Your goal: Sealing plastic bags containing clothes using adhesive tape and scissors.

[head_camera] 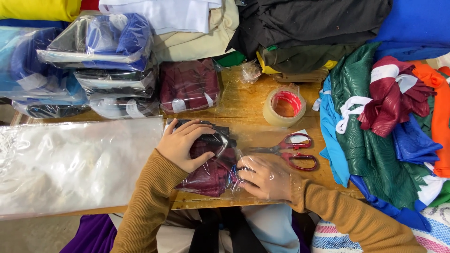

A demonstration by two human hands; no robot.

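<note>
Wooden planks are forming the surface (pixel 243 100) you are working at, crowded on every side with folded cloth. Your left hand (pixel 183 144) is lying flat and spread on a folded maroon garment (pixel 212 172), fingers reaching over its dark upper edge, pressing rather than gripping. Your right hand (pixel 265 178) is sitting inside the clear plastic bag (pixel 233 149) that is wrapping the garment, fingers loosely curled against the cloth's right edge; whether it is pinching anything I cannot tell. The garment is resting at the near edge, right in front of you. Just right of it, red-handled scissors (pixel 291 151) are lying closed, and a roll of clear tape (pixel 284 106) is standing beyond them. Flat plastic sheeting (pixel 75 164) is stretching away on your left, with bagged garments (pixel 105 61) stacked behind it.
</note>
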